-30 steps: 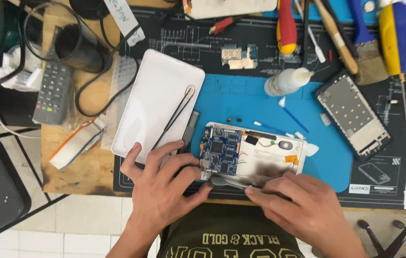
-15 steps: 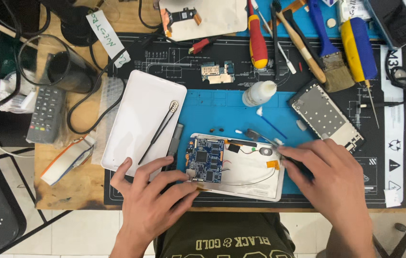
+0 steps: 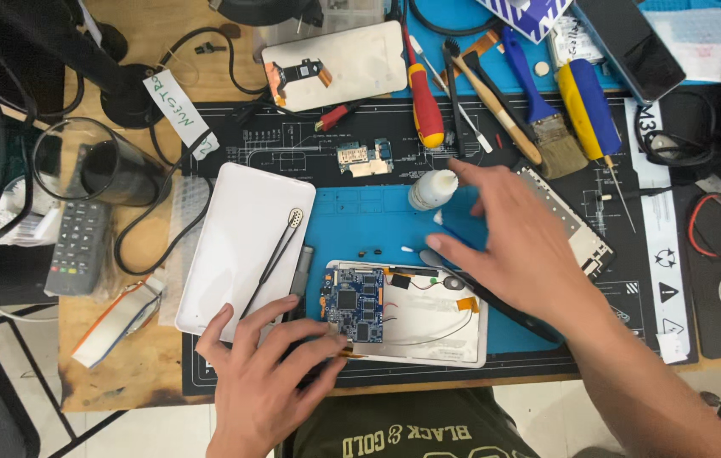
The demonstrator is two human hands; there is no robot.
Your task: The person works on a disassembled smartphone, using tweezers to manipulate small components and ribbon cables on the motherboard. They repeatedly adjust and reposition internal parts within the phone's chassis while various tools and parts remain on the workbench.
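— Nearest us, at the mat's front edge, what do we have?

— Our left hand (image 3: 271,373) lies flat with fingers spread, pressing the left end of the opened white device (image 3: 415,318); it clamps nothing, just steadies. The device lies with its long axis running left to right, inner side up, and its blue circuit board (image 3: 353,304) sits at the left end by our fingertips.

— And the right?

— Our right hand (image 3: 517,246) hovers over the device's far right corner, fingers loosely extended toward the left. We cannot tell whether it pinches anything (a dark tool handle (image 3: 513,309) runs beneath the palm, slanting down to the right).

— Further out?

— A white back cover (image 3: 233,254) lies just left of the device, long axis slightly tilted from upright, with black tweezers (image 3: 280,246) across it. Beyond our right fingers stands a small white bottle (image 3: 433,188) on the blue mat (image 3: 360,220). Farthest, a red-and-yellow screwdriver (image 3: 425,102) and a blue-handled brush (image 3: 543,110) point away from us.
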